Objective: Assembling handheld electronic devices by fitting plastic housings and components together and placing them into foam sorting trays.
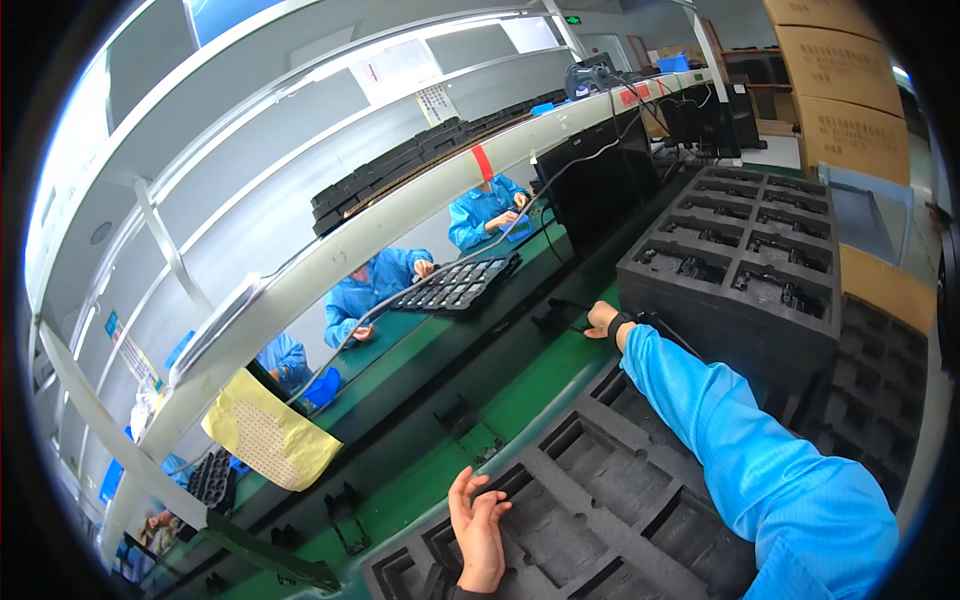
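Note:
My right hand (pixel 602 319) reaches out over the green conveyor belt (pixel 540 372), its fingers closed on the near edge of a black plastic part (pixel 562 315). A dark band is around that wrist. My left hand (pixel 480 530) is held over the near-left side of a black foam tray (pixel 590 475) with moulded pockets; its fingers are loosely curved and apart, with nothing in them. The pockets that show in this tray look bare. Farther left on the belt lie a black frame-like part (pixel 468 430) and another black part (pixel 345 518).
At right stands a stack of black foam trays (pixel 735 250), its top pockets holding black parts. Cardboard boxes (pixel 850 90) rise behind it. A white shelf rail (pixel 400 205) crosses above the belt. Beyond it, people in blue work around a black tray (pixel 458 284). A yellow sheet (pixel 270 430) hangs at left.

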`<state>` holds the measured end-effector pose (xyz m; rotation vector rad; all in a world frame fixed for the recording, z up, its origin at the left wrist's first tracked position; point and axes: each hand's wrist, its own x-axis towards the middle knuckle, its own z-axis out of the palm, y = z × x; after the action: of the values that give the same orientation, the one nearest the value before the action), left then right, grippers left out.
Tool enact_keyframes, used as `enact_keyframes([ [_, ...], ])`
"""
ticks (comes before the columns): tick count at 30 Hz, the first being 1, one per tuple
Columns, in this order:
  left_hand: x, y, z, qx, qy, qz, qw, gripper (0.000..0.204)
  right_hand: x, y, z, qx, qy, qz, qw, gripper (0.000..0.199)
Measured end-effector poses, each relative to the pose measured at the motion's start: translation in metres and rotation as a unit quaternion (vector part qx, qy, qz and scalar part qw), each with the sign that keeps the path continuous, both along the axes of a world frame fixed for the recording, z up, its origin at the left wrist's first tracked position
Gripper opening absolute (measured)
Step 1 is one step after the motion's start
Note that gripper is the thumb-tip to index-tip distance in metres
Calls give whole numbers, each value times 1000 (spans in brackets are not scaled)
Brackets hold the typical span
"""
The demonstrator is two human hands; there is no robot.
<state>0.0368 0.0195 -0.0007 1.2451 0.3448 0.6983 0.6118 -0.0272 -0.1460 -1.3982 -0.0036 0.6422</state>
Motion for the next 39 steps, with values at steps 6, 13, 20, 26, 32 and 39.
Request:
enact_keyframes([
  [6,0,4,-5,14,17,-1,1000,49,-37,0,37,-313,-730,249,554,48],
  [13,-2,20,-31,158,39,-20,987,47,-224,-101,188,-332,-588,225,702,39],
  [20,-90,-55,18,637,154,-25,755,45,-377,-298,218,-400,-699,305,508,38],
  [26,-157,-131,79,751,360,-1,554,68,-412,-454,154,-553,-458,227,658,60],
  [32,-231,-175,41,621,401,233,633,60,-391,-417,121,-309,-326,319,835,78],
  [39,-181,-148,32,601,324,237,691,56,-402,-417,40,-108,-306,209,922,77],
])
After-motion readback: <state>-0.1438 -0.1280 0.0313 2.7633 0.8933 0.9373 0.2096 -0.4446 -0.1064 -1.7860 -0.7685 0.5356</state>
